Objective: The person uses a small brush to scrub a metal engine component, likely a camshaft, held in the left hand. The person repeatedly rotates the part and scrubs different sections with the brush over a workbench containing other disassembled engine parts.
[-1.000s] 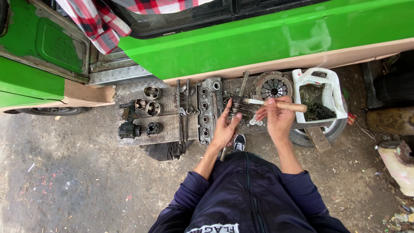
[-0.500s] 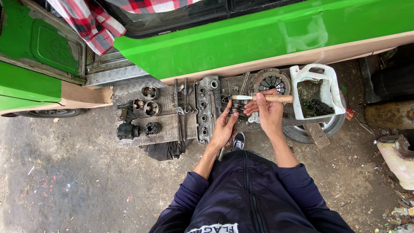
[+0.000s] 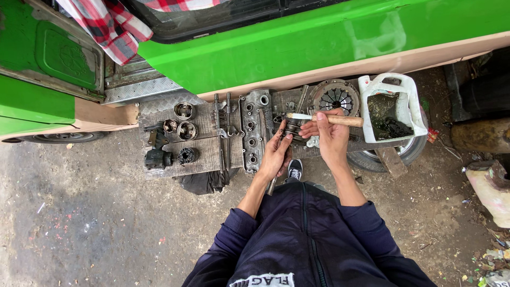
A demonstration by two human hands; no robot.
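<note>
My right hand (image 3: 328, 134) grips a paintbrush (image 3: 324, 119) by its wooden handle, bristles pointing left over a small dark metal engine part (image 3: 291, 129). My left hand (image 3: 276, 155) steadies that part from below, and a long metal shaft (image 3: 272, 183) runs down under the palm. Both hands work over a wooden board (image 3: 207, 151) laid with greasy engine pieces. A grey cylinder head (image 3: 255, 130) lies just left of my left hand. A round clutch plate (image 3: 334, 98) sits just beyond the brush.
A cut-open white jug (image 3: 392, 109) of dark liquid rests on a tyre (image 3: 393, 154) at the right. Pistons (image 3: 185, 121), rods and black parts (image 3: 159, 157) lie on the board's left half. A green vehicle body (image 3: 297, 42) runs along the top. Dirty concrete ground lies at the left.
The brush has stayed over the small part with only slight shifts of both hands. The view has drifted a little, so the jug sits slightly lower and more left.
</note>
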